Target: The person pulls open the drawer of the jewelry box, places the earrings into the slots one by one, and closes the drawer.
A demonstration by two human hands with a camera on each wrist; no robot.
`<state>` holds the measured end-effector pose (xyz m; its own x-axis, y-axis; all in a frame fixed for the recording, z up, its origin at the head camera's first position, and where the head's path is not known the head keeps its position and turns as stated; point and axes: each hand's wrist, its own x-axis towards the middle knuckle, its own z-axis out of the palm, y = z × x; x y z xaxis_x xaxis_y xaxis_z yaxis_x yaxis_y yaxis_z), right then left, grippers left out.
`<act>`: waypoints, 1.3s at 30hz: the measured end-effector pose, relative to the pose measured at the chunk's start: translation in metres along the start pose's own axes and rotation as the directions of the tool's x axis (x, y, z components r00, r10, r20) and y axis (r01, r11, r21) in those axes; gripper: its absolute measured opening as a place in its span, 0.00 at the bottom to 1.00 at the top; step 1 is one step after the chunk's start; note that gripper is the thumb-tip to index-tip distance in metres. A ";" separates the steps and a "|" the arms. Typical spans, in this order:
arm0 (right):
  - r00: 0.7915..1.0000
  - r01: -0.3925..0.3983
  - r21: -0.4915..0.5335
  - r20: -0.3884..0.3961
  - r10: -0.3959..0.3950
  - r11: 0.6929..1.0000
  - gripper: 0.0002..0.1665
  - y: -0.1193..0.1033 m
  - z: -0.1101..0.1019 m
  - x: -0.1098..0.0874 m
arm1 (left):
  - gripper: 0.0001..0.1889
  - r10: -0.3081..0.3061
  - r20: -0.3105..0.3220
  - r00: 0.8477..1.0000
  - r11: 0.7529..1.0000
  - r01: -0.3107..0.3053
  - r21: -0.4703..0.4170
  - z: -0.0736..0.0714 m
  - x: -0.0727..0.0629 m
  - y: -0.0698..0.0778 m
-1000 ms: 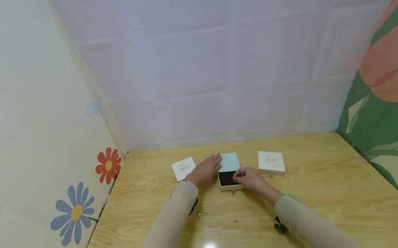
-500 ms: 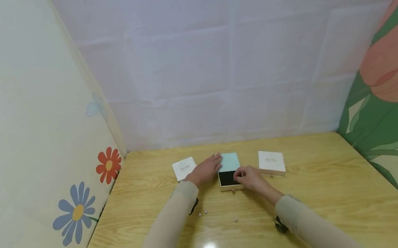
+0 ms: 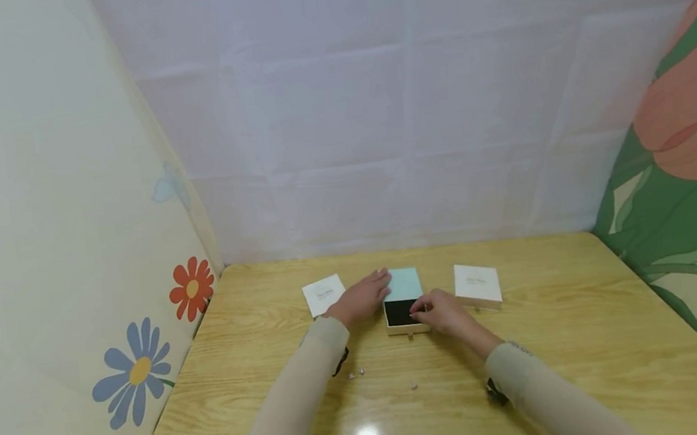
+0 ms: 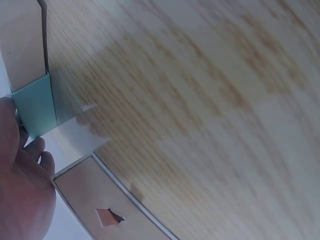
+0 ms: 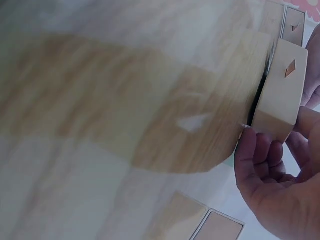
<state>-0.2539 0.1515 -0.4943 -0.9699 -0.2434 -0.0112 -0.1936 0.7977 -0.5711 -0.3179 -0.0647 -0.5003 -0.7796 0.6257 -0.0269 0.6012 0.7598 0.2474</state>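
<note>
A light-blue box sleeve lies mid-table, its drawer with a black inside pulled out towards me. My left hand rests against the sleeve's left side with fingers stretched out; in the left wrist view it touches the blue sleeve. At the drawer's right edge, my right hand has thumb and index finger together over the black lining. In the right wrist view a tiny shiny piece shows at those fingertips, its kind too small to tell. The drawer's beige front has a small pull tab.
Left of the hands lies a white box with printing; another white box stands to the right. Several small shiny pieces lie nearer me, among them a pale piece and a silvery piece.
</note>
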 end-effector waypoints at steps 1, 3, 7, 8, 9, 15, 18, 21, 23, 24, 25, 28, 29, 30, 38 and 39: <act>1.000 0.004 -0.013 -0.002 -0.004 1.000 0.06 0.000 0.000 0.000 | 0.28 0.001 0.001 1.000 1.000 -0.001 0.003 0.000 0.000 0.000; 1.000 0.009 -0.030 -0.003 -0.009 1.000 0.06 0.001 0.000 0.000 | 0.29 0.001 0.001 1.000 1.000 -0.001 0.003 0.001 0.001 -0.001; 1.000 0.007 -0.050 -0.016 -0.008 0.999 0.05 0.001 0.001 0.000 | 0.29 -0.003 0.001 1.000 1.000 0.003 -0.002 0.003 0.002 -0.002; 1.000 0.007 -0.050 -0.019 -0.008 0.999 0.05 0.001 0.002 0.000 | 0.29 -0.004 0.000 1.000 1.000 0.004 -0.005 0.004 0.002 -0.003; 1.000 0.006 -0.051 -0.023 -0.007 0.999 0.05 0.001 0.002 0.001 | 0.29 -0.005 -0.002 1.000 1.000 0.005 -0.007 0.004 0.002 -0.003; 0.999 -0.018 -0.039 -0.029 0.016 0.999 0.05 0.001 0.003 0.001 | 0.29 -0.006 0.006 1.000 1.000 0.006 -0.015 0.001 0.001 -0.001; 0.999 -0.027 -0.033 -0.028 0.026 0.999 0.06 0.001 0.003 0.000 | 0.29 -0.005 0.010 1.000 1.000 0.006 -0.013 0.002 0.002 -0.002; 0.999 -0.032 -0.042 -0.026 0.031 0.999 0.07 0.001 0.002 0.000 | 0.29 -0.002 0.009 1.000 1.000 0.002 -0.001 0.004 0.004 -0.004; 0.999 -0.038 -0.041 -0.024 0.037 0.998 0.07 0.000 0.002 -0.001 | 0.29 0.001 0.009 1.000 1.000 -0.001 0.005 0.004 0.005 -0.005; 0.999 -0.041 -0.040 -0.023 0.040 0.998 0.08 0.000 0.002 -0.001 | 0.29 0.000 0.008 1.000 1.000 0.000 0.003 0.004 0.005 -0.006; 0.999 -0.044 -0.036 -0.022 0.043 0.998 0.08 0.000 0.001 -0.002 | 0.29 0.001 0.008 1.000 1.000 -0.001 0.003 0.004 0.005 -0.006; 0.998 -0.055 -0.019 -0.026 0.055 0.998 0.09 -0.001 0.000 -0.003 | 0.29 0.000 0.013 1.000 1.000 0.000 0.003 0.004 0.006 -0.005; 0.998 -0.056 -0.011 -0.029 0.055 0.998 0.09 -0.001 0.000 -0.003 | 0.29 -0.001 0.015 1.000 1.000 0.001 0.005 0.004 0.006 -0.005; 0.998 -0.058 -0.004 -0.034 0.058 0.998 0.10 -0.002 -0.001 -0.004 | 0.29 -0.002 0.016 1.000 1.000 0.002 0.003 0.004 0.005 -0.005; 0.997 -0.044 0.020 -0.056 0.045 0.999 0.12 -0.002 -0.003 -0.007 | 0.29 0.000 0.009 1.000 1.000 0.000 -0.010 0.003 0.004 -0.005; 0.997 -0.042 0.024 -0.057 0.044 0.999 0.13 -0.002 -0.003 -0.007 | 0.29 0.002 0.008 1.000 1.000 -0.002 -0.007 0.003 0.004 -0.005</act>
<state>-0.2470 0.1532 -0.4907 -0.9842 -0.1766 0.0104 -0.1487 0.7938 -0.5897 -0.3239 -0.0652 -0.5048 -0.7771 0.6285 -0.0343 0.6013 0.7574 0.2547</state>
